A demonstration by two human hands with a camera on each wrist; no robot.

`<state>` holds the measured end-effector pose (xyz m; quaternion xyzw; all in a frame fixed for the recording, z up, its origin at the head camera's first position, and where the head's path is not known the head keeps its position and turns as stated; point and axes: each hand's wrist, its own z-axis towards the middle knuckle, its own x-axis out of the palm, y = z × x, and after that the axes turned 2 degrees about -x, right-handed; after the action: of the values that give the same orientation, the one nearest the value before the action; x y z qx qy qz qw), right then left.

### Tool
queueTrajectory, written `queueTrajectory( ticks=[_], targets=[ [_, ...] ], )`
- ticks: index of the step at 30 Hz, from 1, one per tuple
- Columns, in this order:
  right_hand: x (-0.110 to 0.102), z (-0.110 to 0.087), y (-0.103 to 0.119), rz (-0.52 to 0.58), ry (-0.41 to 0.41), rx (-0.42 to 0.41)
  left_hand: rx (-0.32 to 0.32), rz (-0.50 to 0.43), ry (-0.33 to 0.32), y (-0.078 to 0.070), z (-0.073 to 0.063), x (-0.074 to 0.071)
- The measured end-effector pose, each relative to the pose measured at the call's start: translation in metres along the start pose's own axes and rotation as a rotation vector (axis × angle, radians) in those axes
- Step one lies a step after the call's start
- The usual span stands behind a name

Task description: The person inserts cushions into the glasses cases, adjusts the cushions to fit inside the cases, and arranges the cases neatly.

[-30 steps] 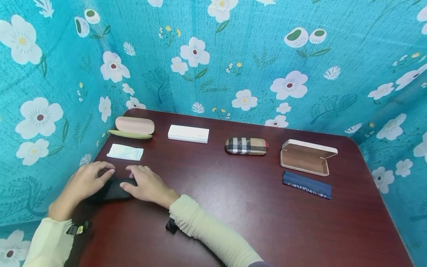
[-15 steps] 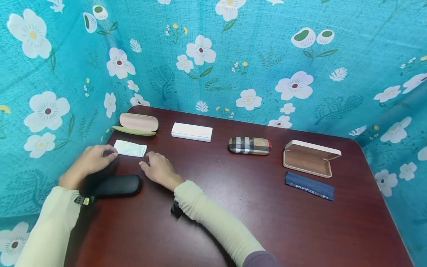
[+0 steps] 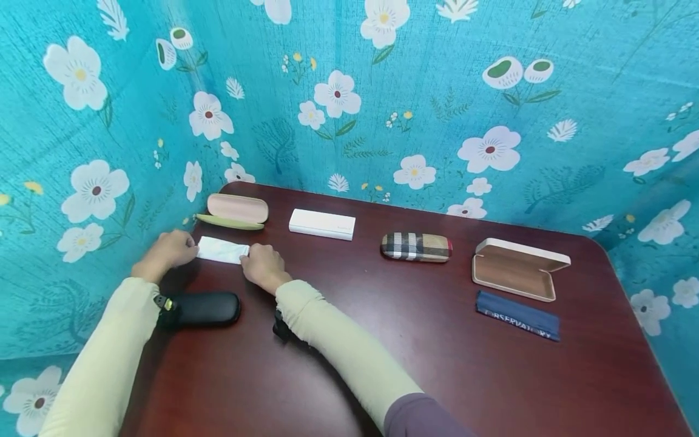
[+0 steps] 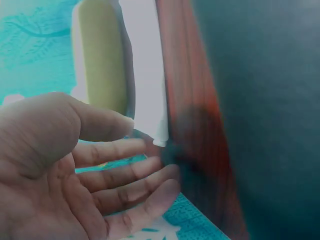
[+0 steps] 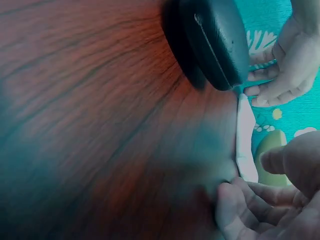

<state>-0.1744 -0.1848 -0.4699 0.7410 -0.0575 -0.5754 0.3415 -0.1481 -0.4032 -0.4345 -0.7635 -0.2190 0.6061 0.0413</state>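
Observation:
A white folded glasses cloth [image 3: 221, 250] lies on the table at the far left, between both hands. My left hand [image 3: 168, 252] is at its left end; in the left wrist view the thumb tip touches the cloth's edge and the other fingers are loosely extended. At the opposite end, my right hand [image 3: 266, 268] has curled fingers and seems to pinch the cloth's corner, though the right wrist view shows the thumb somewhat apart. A closed black glasses case [image 3: 210, 308] lies just in front, partly behind the left wrist.
Behind the cloth stands an open green glasses case [image 3: 237, 209] with pink lining. Along the back are a white case [image 3: 322, 224] and a plaid case [image 3: 416, 247]. At the right, an open white case [image 3: 513, 276] sits behind a folded blue cloth [image 3: 517, 315].
Both hands have left the black case and moved away from the body to the two ends of the white cloth. The right fingers have closed in on its corner. The view has shifted slightly.

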Motion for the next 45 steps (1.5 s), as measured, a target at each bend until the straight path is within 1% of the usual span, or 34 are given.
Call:
queueTrajectory(
  ticks=[3,5,8,11,14,16,18,20,23,25,29,34,39,45],
  targets=[
    [0.005,0.003,0.0,-0.039,-0.011,0.015,-0.066,-0.018,0.061,-0.002,0.008,0.007],
    [0.009,0.006,0.002,-0.08,-0.028,0.027,-0.088,-0.015,0.072,-0.003,0.012,0.011],
    [0.013,0.011,0.007,-0.15,-0.056,0.053,-0.11,-0.017,0.061,-0.006,0.015,0.015],
    [0.017,0.017,0.015,-0.22,-0.065,0.074,-0.138,-0.03,0.048,-0.009,0.016,0.015],
    [0.018,0.022,0.023,-0.302,-0.07,0.056,-0.169,-0.032,0.039,-0.012,0.016,0.011],
    [0.02,0.024,0.027,-0.366,-0.085,0.042,-0.178,-0.033,0.03,-0.014,0.016,0.01],
    [0.022,0.026,0.029,-0.421,-0.096,0.038,-0.177,-0.033,0.022,-0.015,0.017,0.011],
    [0.024,0.027,0.03,-0.452,-0.108,0.044,-0.175,-0.032,0.015,-0.017,0.017,0.011],
    [0.026,0.029,0.03,-0.451,-0.104,0.05,-0.176,-0.015,0.014,-0.019,0.017,0.011],
    [0.026,0.029,0.031,-0.419,-0.098,0.047,-0.171,-0.004,0.013,-0.02,0.017,0.011],
    [0.026,0.028,0.03,-0.345,-0.082,0.046,-0.14,0.014,0.015,-0.02,0.019,0.011],
    [0.023,0.025,0.033,-0.303,-0.082,0.067,-0.113,0.049,0.01,-0.021,0.021,0.009],
    [0.025,0.025,0.035,-0.322,-0.074,0.077,-0.094,0.075,-0.016,-0.02,0.021,0.009],
    [0.03,0.025,0.032,-0.382,-0.097,0.087,-0.082,0.068,-0.05,-0.018,0.022,0.015]
  ],
)
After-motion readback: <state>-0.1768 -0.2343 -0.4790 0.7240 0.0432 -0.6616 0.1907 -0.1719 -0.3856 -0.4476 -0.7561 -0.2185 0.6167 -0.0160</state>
